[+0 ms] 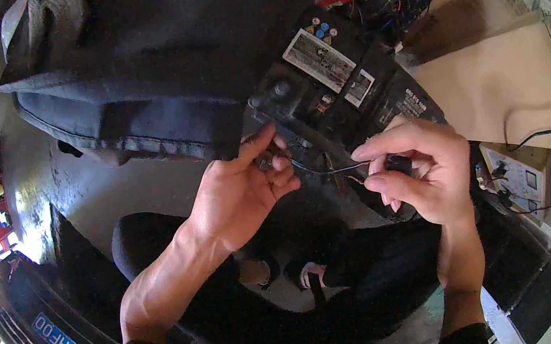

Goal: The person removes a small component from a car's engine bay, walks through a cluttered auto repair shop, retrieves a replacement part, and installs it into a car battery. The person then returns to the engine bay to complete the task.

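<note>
At the far left we see a dark car (50, 341), then a dark cloth (131, 126) above our left forearm. Our left hand (240, 195) is palm up, thumb and fingers closed on a small dark piece (265, 163), too dim to make out further. From there, thin wire (326, 172) runs across to the right, just in front of the black battery (348, 81). Our right hand (426, 166) is apart from the left, its thumb and fingers closed about a small black block (398, 165), with the wire reaching those fingertips. Farther right are brown cardboard (500, 89) and a pale box (521, 176).

We judge the step in hand to be handling the wire between both hands; the next move calls for a steady left hold and fine fingertip control on the right, without tugging.
</note>
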Motion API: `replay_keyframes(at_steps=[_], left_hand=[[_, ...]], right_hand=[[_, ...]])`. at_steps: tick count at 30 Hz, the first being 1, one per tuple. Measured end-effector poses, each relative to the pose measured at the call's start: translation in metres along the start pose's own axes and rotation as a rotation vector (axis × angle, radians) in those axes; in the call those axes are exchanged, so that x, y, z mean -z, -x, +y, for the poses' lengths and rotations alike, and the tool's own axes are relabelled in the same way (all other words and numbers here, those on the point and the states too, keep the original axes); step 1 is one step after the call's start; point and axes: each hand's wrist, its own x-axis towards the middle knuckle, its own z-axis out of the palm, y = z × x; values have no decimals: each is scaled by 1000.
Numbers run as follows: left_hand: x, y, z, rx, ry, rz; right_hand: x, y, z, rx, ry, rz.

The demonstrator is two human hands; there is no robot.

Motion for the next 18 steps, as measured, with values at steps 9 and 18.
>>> replay_keyframes(at_steps=[9, 18], left_hand=[[25, -13, -14, 14, -241, -63], [21, -12, -7, -1199, -1439, 219]], right_hand=[[-22, -1, 14, 75, 370, 101], [-42, -41, -8, 185, 442, 101]])
